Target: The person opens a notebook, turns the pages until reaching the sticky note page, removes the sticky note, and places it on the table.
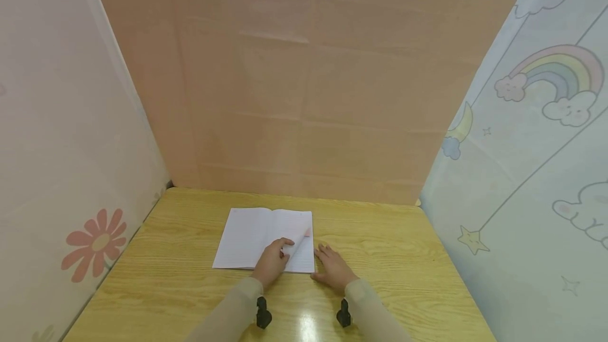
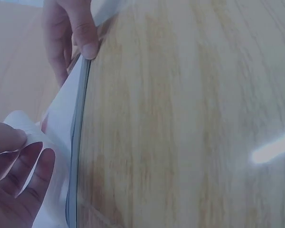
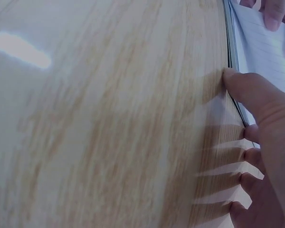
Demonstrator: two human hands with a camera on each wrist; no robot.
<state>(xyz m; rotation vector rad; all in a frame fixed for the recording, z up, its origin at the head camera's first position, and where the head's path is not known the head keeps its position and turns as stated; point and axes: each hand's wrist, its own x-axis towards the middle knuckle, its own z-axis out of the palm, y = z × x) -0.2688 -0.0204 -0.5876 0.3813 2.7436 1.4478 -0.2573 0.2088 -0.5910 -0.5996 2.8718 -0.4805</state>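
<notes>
An open notebook (image 1: pixel 244 236) with white lined pages lies flat on the wooden table. My left hand (image 1: pixel 272 262) is over its right half, gripping a notebook page (image 1: pixel 296 240) whose outer edge is lifted and curled toward the left. In the left wrist view the thumb (image 2: pixel 12 138) is on one side of that curled sheet, with fingers on the other. At the notebook's right edge rests my right hand (image 1: pixel 334 268), fingers spread and relaxed. Its thumb (image 3: pixel 249 88) touches the near edge close to the corner, while the other fingertips line the right side.
The yellow wood-grain table (image 1: pixel 394 268) extends around the notebook on all sides. A brown sheet (image 1: pixel 304 94) hangs behind it, and patterned panels stand at left (image 1: pixel 43 146) and right (image 1: pixel 522 173). Light glares off the tabletop near the front.
</notes>
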